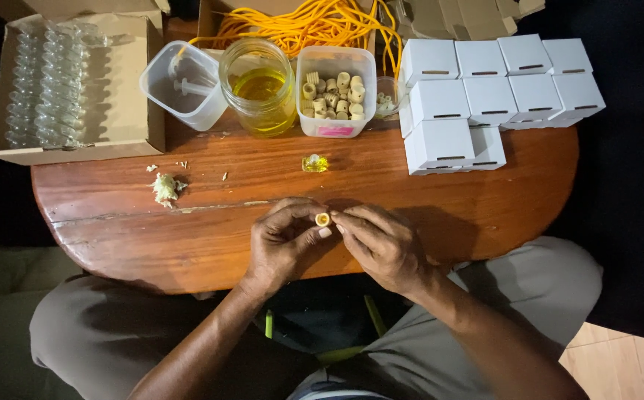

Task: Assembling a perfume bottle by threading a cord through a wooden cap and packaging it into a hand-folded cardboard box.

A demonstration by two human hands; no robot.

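My left hand [286, 241] and my right hand [383, 244] meet over the near edge of the wooden table [448, 185]. Together their fingertips pinch a small round cream-coloured cap [323, 219]. Just beyond my hands, a tiny glass bottle of yellow liquid [314, 163] lies on the table. Farther back stands a clear tub of cream-coloured caps [335, 92] and a glass jar of yellow oil [260, 87].
A cardboard box of empty clear vials [48, 81] sits at the back left. An empty plastic tub with a syringe [183, 85] leans beside the jar. Several small white boxes [496, 92] fill the back right. Yellow cord [314, 26] lies behind. Whitish crumbs [165, 187] lie at left.
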